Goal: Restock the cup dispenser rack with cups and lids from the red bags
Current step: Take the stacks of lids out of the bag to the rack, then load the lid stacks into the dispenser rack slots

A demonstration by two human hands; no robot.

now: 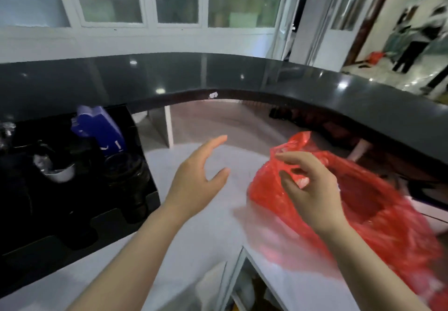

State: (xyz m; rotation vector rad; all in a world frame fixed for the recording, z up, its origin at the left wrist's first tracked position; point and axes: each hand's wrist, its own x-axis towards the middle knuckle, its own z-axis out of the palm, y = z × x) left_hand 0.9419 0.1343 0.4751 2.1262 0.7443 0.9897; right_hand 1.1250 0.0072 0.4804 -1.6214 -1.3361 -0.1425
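A red bag [358, 201] lies slumped on the white counter [206, 233] toward its right edge, under the overhang of the dark raised countertop [218, 75]; its crumpled mouth points up and toward the counter's middle, while the body trails away to the right and nearer side, so its long axis runs roughly from the centre to the near right corner. The right hand [308, 189] is at the mouth, fingers curled, and seems to pinch a fold of the plastic between thumb and forefinger, though blur makes the exact contact hard to read. The left hand [201, 177] hovers over the bare middle of the counter with fingers spread wide and relaxed, holding nothing, palm turned toward the bag. The bag's mouth lies just to the right of that hand, so the left hand is the one free to catch the opposite lip and pull the opening apart. The black cup dispenser rack [72, 189] stands at the counter's left edge, well apart from the bag, with dark stacked lids [128, 172] in a slot and a blue package [101, 128] behind. What the bag holds cannot be seen through the plastic.
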